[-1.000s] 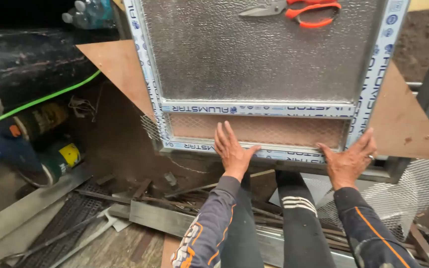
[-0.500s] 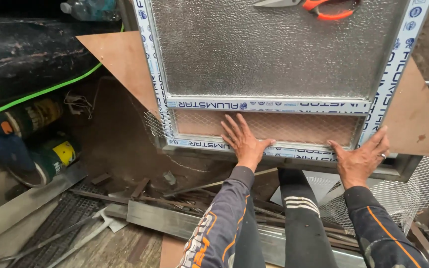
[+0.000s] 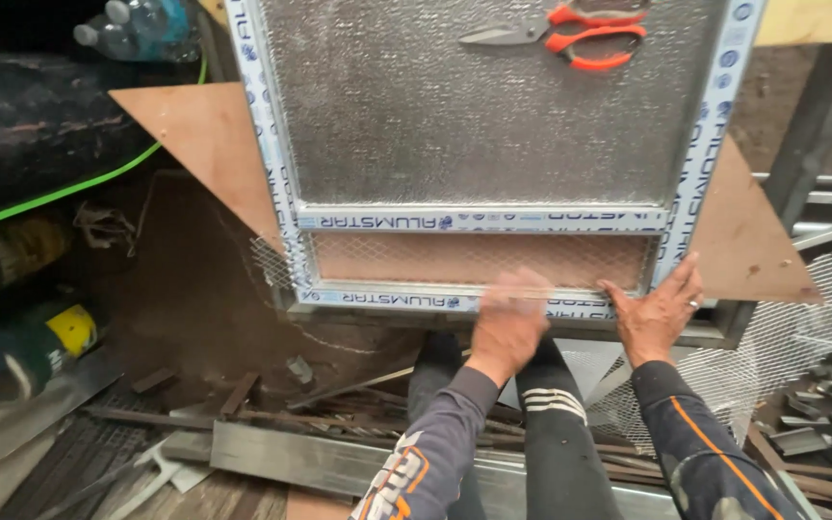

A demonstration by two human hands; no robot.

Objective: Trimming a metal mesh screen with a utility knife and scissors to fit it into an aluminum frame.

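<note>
A metal-framed panel point(image 3: 281, 231) with blue-and-white protective film lies on a brown board point(image 3: 204, 144). Its upper part holds silvery textured sheet; the lower strip shows fine wire mesh point(image 3: 479, 260) over the board. My left hand point(image 3: 507, 323), blurred, rests with fingers spread on the near frame rail at its middle. My right hand point(image 3: 659, 313) presses flat on the same rail near the right corner. Both hands hold nothing. Red-handled scissors point(image 3: 580, 34) lie on the silvery sheet at the far side.
Metal bars and scrap strips point(image 3: 272, 448) litter the floor to the left. Loose expanded mesh point(image 3: 782, 356) hangs at the right. A green cable point(image 3: 60, 193) crosses a dark pipe, with bottles point(image 3: 137, 24) above and a yellow-capped can point(image 3: 69, 327) below it. My legs point(image 3: 551, 424) stand under the panel.
My left hand has slid right along the near rail and is blurred by motion. My right hand has stayed near the right corner. The view has shifted so the panel sits closer.
</note>
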